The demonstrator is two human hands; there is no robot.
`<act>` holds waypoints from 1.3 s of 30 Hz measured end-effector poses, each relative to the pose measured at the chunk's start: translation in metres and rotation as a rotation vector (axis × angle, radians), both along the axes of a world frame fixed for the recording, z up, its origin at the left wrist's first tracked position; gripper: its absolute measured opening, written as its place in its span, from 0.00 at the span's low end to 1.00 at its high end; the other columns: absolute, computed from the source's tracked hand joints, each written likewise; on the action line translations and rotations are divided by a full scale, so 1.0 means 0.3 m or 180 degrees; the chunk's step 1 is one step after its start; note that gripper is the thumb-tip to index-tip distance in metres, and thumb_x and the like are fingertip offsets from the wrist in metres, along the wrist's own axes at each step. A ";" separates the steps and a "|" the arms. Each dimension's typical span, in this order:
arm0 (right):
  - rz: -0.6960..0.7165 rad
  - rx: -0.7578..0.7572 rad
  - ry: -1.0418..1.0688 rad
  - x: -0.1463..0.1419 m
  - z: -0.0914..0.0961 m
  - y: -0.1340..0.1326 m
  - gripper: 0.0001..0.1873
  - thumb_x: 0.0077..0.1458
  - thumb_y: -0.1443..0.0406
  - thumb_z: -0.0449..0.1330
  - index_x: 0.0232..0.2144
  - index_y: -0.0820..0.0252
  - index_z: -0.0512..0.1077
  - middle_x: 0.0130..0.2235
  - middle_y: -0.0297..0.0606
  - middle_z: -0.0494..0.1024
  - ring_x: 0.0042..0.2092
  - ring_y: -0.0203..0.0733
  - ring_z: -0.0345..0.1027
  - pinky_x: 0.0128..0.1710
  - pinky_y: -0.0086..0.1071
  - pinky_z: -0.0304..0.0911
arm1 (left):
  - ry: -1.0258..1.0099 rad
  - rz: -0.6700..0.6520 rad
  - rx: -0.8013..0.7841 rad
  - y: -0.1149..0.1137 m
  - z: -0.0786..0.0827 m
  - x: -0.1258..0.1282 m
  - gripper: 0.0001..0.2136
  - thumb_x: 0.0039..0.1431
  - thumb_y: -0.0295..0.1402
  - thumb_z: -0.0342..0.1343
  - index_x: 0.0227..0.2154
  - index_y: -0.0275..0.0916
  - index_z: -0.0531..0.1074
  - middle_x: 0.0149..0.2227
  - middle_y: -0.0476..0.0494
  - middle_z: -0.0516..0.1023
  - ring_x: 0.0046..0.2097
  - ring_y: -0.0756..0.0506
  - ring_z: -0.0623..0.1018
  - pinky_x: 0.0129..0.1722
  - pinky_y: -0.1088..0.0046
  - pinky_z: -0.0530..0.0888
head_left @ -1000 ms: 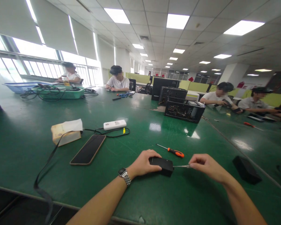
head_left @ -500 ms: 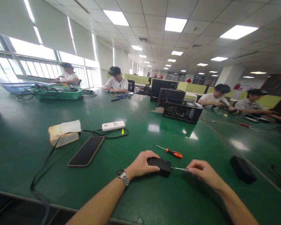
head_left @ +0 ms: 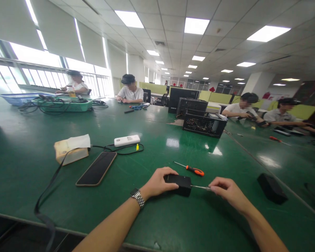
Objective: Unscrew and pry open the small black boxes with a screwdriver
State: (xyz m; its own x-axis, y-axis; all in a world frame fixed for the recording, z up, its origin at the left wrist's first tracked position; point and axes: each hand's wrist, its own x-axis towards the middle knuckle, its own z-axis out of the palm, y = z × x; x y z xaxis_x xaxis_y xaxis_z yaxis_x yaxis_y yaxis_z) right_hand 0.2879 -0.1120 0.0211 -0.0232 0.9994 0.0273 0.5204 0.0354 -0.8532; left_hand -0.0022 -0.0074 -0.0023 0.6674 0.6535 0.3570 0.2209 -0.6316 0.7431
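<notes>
My left hand lies over the left end of a small black box on the green table, fingers wrapped round it. My right hand is closed in a pinch on a thin metal tool whose tip meets the right end of the box. A wristwatch is on my left wrist. An orange-handled screwdriver lies just behind the box.
A phone, a white power bank with cable and a tissue pack lie to the left. A second black box sits to the right. A black computer case, baskets and several seated people are farther back.
Both hands, the black box and the metal tool have stayed together with only a slight shift in the view.
</notes>
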 end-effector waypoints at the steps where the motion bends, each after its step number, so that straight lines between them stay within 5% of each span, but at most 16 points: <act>1: 0.0000 0.0020 -0.0019 0.000 -0.001 -0.001 0.13 0.51 0.56 0.60 0.27 0.61 0.75 0.23 0.31 0.68 0.24 0.33 0.56 0.23 0.27 0.51 | -0.0009 -0.0015 -0.0024 -0.001 0.002 0.000 0.18 0.51 0.40 0.65 0.43 0.37 0.75 0.41 0.44 0.77 0.42 0.44 0.75 0.44 0.72 0.68; 19: 0.0201 0.0138 -0.0659 0.028 0.009 -0.010 0.15 0.53 0.55 0.59 0.29 0.61 0.77 0.30 0.37 0.77 0.33 0.42 0.68 0.33 0.32 0.60 | 0.0134 -0.0176 0.0169 -0.007 0.011 -0.003 0.19 0.50 0.42 0.65 0.43 0.38 0.76 0.42 0.42 0.78 0.44 0.42 0.75 0.47 0.69 0.68; 25: 0.0413 -0.0033 -0.1742 -0.056 0.168 -0.014 0.12 0.54 0.60 0.56 0.25 0.58 0.76 0.25 0.35 0.75 0.29 0.40 0.66 0.29 0.30 0.56 | 0.0159 -0.0197 0.0224 -0.012 0.016 0.002 0.18 0.49 0.40 0.65 0.42 0.37 0.76 0.41 0.43 0.78 0.42 0.43 0.75 0.45 0.70 0.68; 31: 0.0602 0.0063 -0.3157 -0.246 0.346 0.078 0.07 0.41 0.69 0.58 0.18 0.58 0.76 0.21 0.39 0.74 0.24 0.38 0.62 0.23 0.31 0.45 | 0.0142 -0.0193 0.0219 -0.010 0.010 0.004 0.18 0.49 0.40 0.66 0.42 0.37 0.76 0.40 0.43 0.77 0.42 0.43 0.75 0.44 0.71 0.69; 35: 0.0970 -0.0105 -0.3052 -0.303 0.390 0.169 0.06 0.32 0.73 0.59 0.14 0.59 0.74 0.17 0.36 0.71 0.21 0.34 0.59 0.21 0.29 0.45 | 0.0184 -0.0198 0.0237 -0.008 0.008 0.003 0.18 0.50 0.41 0.65 0.42 0.38 0.76 0.40 0.43 0.78 0.42 0.43 0.75 0.44 0.71 0.69; 39: 0.1181 -0.0350 -0.2623 -0.244 0.393 0.230 0.04 0.33 0.71 0.61 0.14 0.59 0.73 0.17 0.32 0.71 0.21 0.34 0.60 0.21 0.28 0.48 | 0.0220 -0.0178 0.0232 -0.012 0.017 0.003 0.19 0.49 0.42 0.65 0.42 0.38 0.76 0.40 0.42 0.78 0.42 0.43 0.75 0.44 0.70 0.69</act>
State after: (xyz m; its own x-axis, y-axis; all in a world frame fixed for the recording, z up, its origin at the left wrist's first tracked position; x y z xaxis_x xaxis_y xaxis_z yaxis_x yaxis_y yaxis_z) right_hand 0.2148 -0.0429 0.1390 -0.3137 0.9199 -0.2355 0.9385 0.2626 -0.2244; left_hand -0.0015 -0.0111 0.0027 0.7267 0.5886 0.3542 0.2330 -0.6962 0.6790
